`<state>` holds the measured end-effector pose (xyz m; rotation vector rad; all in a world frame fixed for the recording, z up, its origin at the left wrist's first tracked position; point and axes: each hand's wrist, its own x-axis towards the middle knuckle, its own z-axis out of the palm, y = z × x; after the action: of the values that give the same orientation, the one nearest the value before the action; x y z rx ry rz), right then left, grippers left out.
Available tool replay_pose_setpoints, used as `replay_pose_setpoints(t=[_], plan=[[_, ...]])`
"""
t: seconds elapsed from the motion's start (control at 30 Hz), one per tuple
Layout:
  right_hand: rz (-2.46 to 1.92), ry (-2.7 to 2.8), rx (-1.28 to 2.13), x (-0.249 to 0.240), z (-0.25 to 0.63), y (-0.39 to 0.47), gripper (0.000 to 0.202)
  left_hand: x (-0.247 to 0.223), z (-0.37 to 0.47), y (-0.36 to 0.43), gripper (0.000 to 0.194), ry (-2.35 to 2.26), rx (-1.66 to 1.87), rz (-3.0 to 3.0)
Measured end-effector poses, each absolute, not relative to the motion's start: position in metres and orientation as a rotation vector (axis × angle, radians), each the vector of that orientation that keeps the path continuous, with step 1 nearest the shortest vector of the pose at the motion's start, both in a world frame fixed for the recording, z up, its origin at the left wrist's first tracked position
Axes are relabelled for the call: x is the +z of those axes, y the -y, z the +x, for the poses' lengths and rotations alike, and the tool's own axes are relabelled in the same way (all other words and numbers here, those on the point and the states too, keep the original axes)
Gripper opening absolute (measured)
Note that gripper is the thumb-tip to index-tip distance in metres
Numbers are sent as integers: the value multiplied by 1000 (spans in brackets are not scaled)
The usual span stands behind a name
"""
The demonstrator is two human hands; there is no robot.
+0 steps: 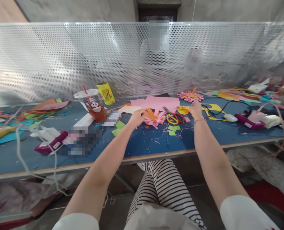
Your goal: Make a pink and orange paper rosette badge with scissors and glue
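Blue table (156, 143) before a perforated screen (84, 57); print on yellow container (106, 93) and cup (97, 110) too blurred to read; left hand (137, 117) at the pink-and-orange paper flower (153, 120), which lies beside scissors (169, 111); right hand (195, 109) at a yellow piece (183, 110); whether either hand's fingers grip, I cannot tell.

Decent lane at the near edge of the blue table (180, 142), just paper slivers (157, 141) to dodge. Blocked further in by scissors (172, 114) and pink paper flower (155, 121), then perforated metal screen (108, 60). Crowded left by drink cup (95, 107), snaggy right with black cable (220, 111).
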<state>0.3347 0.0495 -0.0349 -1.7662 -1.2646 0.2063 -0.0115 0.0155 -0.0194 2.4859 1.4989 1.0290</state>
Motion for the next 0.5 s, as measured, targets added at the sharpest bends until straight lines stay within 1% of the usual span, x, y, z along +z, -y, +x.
replay_pose_setpoints(t=[0.07, 0.13, 0.23, 0.3, 0.43, 0.5], plan=[[-1663, 1202, 296, -31, 333, -54, 22, -20, -5, -11, 20, -1411, 1011, 2549], [-1423, 1150, 525, -27, 328, -54, 19, -20, 2, -7, 15, -1341, 985, 2606], [-1022, 1043, 876, -23, 317, -48, 22, -19, 12, -1, 7, -1286, 999, 2658], [-903, 1024, 991, -20, 306, -42, 25, -19, 16, 1, 4, -1269, 1042, 2664], [-778, 1068, 1118, -14, 275, -31, 26, -20, 17, 1, 9, -1318, 1049, 2656], [-766, 1119, 1142, -13, 261, -28, 23, -21, 16, 1, 17, -1375, 989, 2664]])
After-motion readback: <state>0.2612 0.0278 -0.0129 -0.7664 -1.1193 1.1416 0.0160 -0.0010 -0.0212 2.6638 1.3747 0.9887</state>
